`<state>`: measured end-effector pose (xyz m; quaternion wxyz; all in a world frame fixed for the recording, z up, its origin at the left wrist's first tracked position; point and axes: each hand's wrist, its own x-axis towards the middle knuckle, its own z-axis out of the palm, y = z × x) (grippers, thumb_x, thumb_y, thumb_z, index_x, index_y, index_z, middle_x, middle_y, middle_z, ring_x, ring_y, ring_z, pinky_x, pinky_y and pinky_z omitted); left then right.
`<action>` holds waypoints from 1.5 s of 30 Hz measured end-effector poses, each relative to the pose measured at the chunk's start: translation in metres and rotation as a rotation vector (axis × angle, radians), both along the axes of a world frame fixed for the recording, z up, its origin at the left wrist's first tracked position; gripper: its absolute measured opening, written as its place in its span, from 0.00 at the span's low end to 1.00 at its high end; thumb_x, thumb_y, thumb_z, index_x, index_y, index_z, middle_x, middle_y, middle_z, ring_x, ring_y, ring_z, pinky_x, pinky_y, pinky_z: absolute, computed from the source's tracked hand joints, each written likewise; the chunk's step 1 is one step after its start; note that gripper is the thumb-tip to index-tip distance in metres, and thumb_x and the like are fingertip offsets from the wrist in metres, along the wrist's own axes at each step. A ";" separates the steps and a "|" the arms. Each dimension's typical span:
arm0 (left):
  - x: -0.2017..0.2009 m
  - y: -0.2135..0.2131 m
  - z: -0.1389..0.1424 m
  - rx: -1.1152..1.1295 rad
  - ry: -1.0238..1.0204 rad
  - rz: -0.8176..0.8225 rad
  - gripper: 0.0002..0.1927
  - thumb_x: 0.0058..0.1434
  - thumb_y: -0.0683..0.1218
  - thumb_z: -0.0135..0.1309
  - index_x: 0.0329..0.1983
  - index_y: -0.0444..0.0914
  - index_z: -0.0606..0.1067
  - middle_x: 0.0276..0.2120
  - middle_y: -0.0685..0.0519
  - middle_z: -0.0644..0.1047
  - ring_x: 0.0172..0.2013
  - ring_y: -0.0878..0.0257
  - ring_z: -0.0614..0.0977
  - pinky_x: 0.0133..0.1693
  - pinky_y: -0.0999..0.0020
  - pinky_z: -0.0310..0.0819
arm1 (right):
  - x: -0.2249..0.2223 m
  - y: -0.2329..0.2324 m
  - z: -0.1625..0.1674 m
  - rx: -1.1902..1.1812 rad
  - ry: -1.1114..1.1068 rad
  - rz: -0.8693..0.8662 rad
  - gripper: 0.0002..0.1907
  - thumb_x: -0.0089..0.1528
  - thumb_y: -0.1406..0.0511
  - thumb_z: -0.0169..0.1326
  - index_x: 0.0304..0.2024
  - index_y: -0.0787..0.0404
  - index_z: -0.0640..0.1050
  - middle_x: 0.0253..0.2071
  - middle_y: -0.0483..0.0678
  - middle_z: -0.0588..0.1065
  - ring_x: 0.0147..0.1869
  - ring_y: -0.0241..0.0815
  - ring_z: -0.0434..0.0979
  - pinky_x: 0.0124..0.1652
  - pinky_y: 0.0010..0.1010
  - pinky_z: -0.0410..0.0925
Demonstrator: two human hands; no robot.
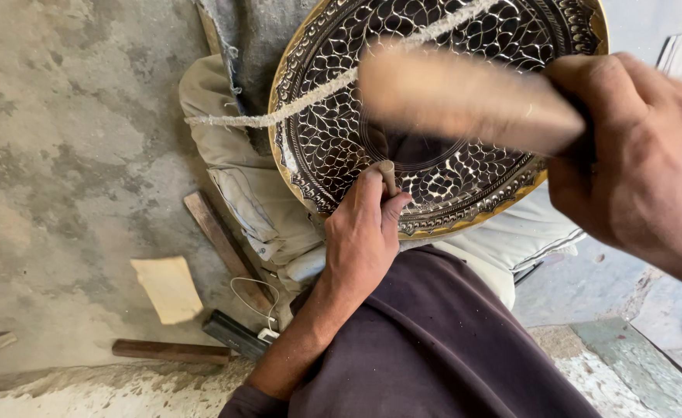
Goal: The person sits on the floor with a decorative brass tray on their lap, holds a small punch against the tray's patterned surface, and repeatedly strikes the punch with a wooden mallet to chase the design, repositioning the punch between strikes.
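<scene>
Over the engraved tray, left hand pinches a chisel; right hand grips a blurred mallet.

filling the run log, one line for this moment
left hand: holds punch on engraved tray | right hand: grips blurred mallet

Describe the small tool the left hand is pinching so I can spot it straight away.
Start at the big round patterned metal plate resting on pale cushions. At its lower edge the left hand pinches a thin punch, tip on the plate. Unlike the blurred wooden mallet in the right hand, it is short, slim and upright.
</scene>
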<state>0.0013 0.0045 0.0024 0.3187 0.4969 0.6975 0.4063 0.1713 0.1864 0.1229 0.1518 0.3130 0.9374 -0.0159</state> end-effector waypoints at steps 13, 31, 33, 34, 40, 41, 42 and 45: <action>0.001 0.000 0.008 -0.100 0.008 0.003 0.14 0.69 0.41 0.61 0.50 0.35 0.69 0.35 0.48 0.78 0.34 0.54 0.84 0.35 0.59 0.78 | 0.006 -0.002 -0.002 -0.090 0.057 -0.060 0.27 0.55 0.71 0.63 0.59 0.60 0.77 0.41 0.54 0.79 0.38 0.49 0.81 0.44 0.40 0.75; 0.001 -0.001 0.007 -0.096 0.036 -0.024 0.14 0.70 0.44 0.57 0.55 0.35 0.69 0.36 0.48 0.79 0.33 0.56 0.85 0.31 0.62 0.81 | 0.011 -0.010 0.002 -0.197 0.142 -0.214 0.28 0.55 0.75 0.60 0.60 0.64 0.77 0.45 0.58 0.77 0.43 0.51 0.80 0.44 0.39 0.74; 0.002 -0.001 0.006 -0.103 0.017 -0.026 0.13 0.71 0.44 0.56 0.54 0.36 0.69 0.35 0.49 0.78 0.33 0.57 0.85 0.31 0.64 0.82 | 0.013 -0.011 0.003 -0.216 0.153 -0.238 0.31 0.53 0.76 0.60 0.60 0.65 0.76 0.46 0.59 0.77 0.43 0.52 0.80 0.44 0.40 0.75; 0.002 -0.001 0.006 -0.103 0.012 -0.023 0.13 0.71 0.44 0.56 0.54 0.37 0.69 0.35 0.50 0.78 0.33 0.58 0.85 0.31 0.65 0.82 | 0.013 -0.011 0.003 -0.168 0.004 -0.184 0.32 0.50 0.75 0.62 0.59 0.62 0.78 0.44 0.57 0.78 0.39 0.50 0.80 0.43 0.40 0.75; 0.001 -0.001 0.009 -0.102 0.010 -0.001 0.17 0.71 0.45 0.57 0.60 0.39 0.69 0.36 0.48 0.79 0.34 0.57 0.86 0.32 0.63 0.82 | 0.019 -0.015 0.004 -0.190 0.070 -0.240 0.32 0.49 0.79 0.61 0.58 0.68 0.76 0.41 0.61 0.76 0.37 0.52 0.80 0.36 0.39 0.75; 0.001 0.000 0.011 -0.101 0.011 -0.002 0.18 0.71 0.45 0.57 0.61 0.39 0.69 0.37 0.49 0.79 0.35 0.57 0.86 0.32 0.63 0.82 | 0.020 -0.018 0.003 -0.187 0.084 -0.242 0.32 0.50 0.79 0.61 0.58 0.68 0.76 0.41 0.61 0.76 0.37 0.52 0.80 0.37 0.39 0.74; 0.001 0.000 0.013 -0.102 0.007 -0.007 0.18 0.71 0.45 0.57 0.62 0.40 0.69 0.38 0.49 0.79 0.35 0.57 0.86 0.33 0.63 0.82 | 0.021 -0.020 0.002 -0.184 0.098 -0.245 0.31 0.51 0.79 0.60 0.59 0.67 0.76 0.41 0.60 0.76 0.37 0.52 0.80 0.37 0.39 0.74; 0.000 0.001 0.015 -0.113 0.019 -0.011 0.18 0.71 0.45 0.57 0.63 0.40 0.69 0.37 0.48 0.79 0.35 0.56 0.86 0.32 0.62 0.81 | 0.024 -0.023 0.001 -0.236 0.267 -0.280 0.27 0.55 0.80 0.58 0.58 0.70 0.74 0.43 0.61 0.76 0.39 0.53 0.79 0.38 0.40 0.74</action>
